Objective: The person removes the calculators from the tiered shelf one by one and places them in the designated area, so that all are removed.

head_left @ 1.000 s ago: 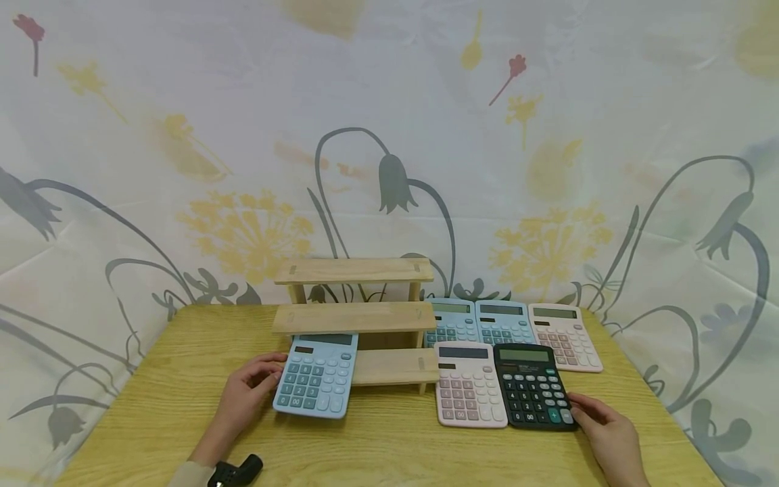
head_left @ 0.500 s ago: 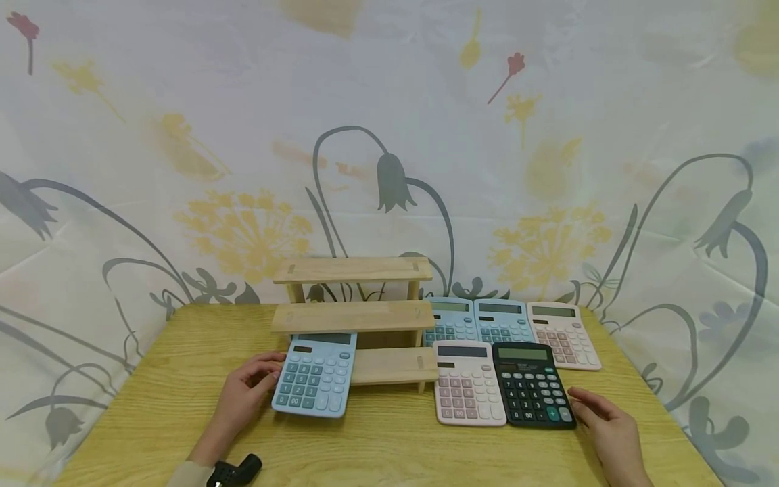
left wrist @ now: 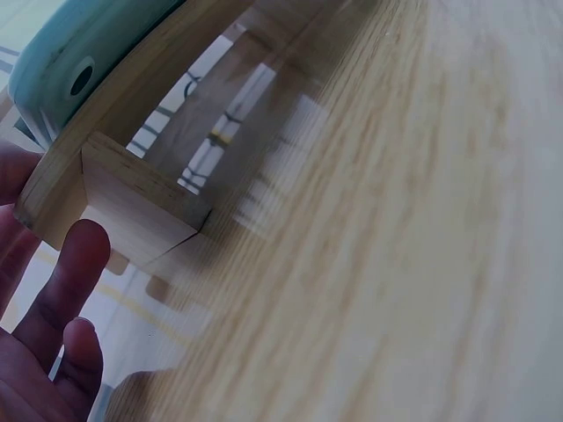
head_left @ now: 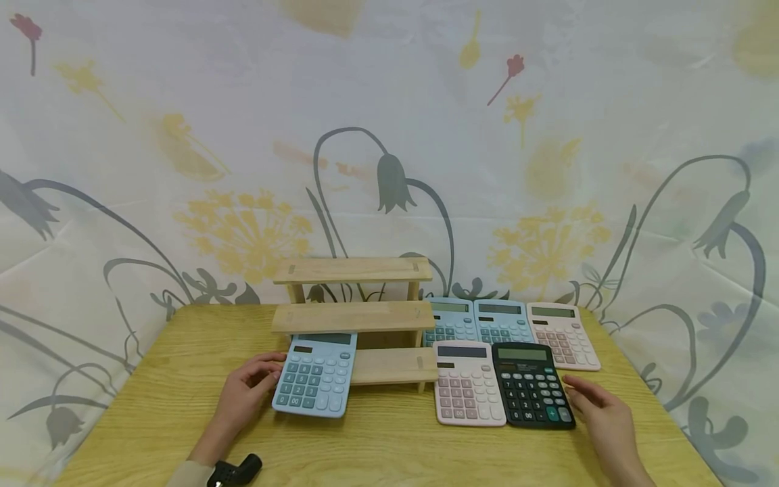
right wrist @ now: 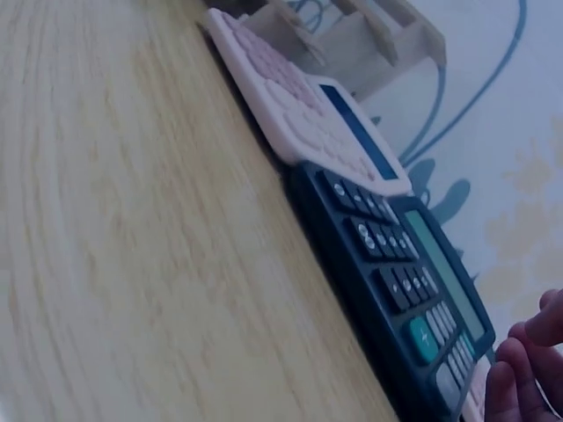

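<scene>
A light blue calculator [head_left: 313,375] leans on the lowest step of a small wooden three-tier stand [head_left: 395,365]. My left hand [head_left: 246,392] is at the calculator's left side, fingers loosely bent. In the left wrist view, fingertips lie right at the end of the wooden step, below the calculator's blue edge [left wrist: 79,70], and the thumb [left wrist: 75,272] points up free of it. Beside the right edge of a black calculator [head_left: 532,385] is my right hand [head_left: 605,423], its fingers relaxed and holding nothing. A pink calculator [head_left: 468,385] lies against the black one's left side.
Behind the front pair lie two more blue calculators [head_left: 502,321] and another pink one [head_left: 566,338], in a row right of the stand. A flower-printed cloth [head_left: 389,101] hangs behind the wood-grain table [head_left: 389,453].
My right hand has come off the black calculator's lower right corner and shifted slightly up along its right side. The left hand and the blue calculator stay where they were.
</scene>
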Tool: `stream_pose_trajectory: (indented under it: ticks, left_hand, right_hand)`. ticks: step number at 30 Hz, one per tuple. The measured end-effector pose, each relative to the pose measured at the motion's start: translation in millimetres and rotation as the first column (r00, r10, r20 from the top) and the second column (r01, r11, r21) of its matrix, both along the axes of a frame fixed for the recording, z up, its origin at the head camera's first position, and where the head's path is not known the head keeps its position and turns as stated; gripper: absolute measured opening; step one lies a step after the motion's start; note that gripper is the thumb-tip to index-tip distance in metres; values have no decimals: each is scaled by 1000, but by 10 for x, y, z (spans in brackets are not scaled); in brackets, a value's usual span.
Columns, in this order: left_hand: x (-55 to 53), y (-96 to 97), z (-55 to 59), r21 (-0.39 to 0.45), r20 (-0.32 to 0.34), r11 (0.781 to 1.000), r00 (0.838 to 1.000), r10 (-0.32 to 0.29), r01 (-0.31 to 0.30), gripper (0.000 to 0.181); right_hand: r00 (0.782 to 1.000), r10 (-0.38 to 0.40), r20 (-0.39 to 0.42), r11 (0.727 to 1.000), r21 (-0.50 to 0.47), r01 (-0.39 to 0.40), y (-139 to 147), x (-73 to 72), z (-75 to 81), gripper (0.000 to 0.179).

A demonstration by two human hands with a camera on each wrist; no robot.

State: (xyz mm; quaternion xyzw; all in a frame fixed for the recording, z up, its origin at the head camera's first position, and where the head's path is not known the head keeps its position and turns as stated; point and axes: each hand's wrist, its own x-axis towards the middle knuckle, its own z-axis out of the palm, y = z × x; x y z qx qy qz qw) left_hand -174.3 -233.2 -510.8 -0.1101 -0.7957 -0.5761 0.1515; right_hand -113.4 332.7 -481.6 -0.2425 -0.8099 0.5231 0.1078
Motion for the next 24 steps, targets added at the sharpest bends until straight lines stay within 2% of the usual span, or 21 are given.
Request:
stream_pose_trajectory:
  ticks: [5,11,24]
  left_hand:
    - [-11,-5,-9,-1,13,1000,1000,2,-2,7]
    - [-38,-16,-29,-26,29,1000,1000,12,-11,7]
    - [3,8,-1,1,31,1000,999,11,-11,7]
  right_hand:
    - [998,35,-50,999,17,-35,-90,-16,38,34]
    - [994,69,-90,997,-28,-72,-250,-40,58,31]
    - [979,178,-98,976,-106,-188,-578,-77,66,29]
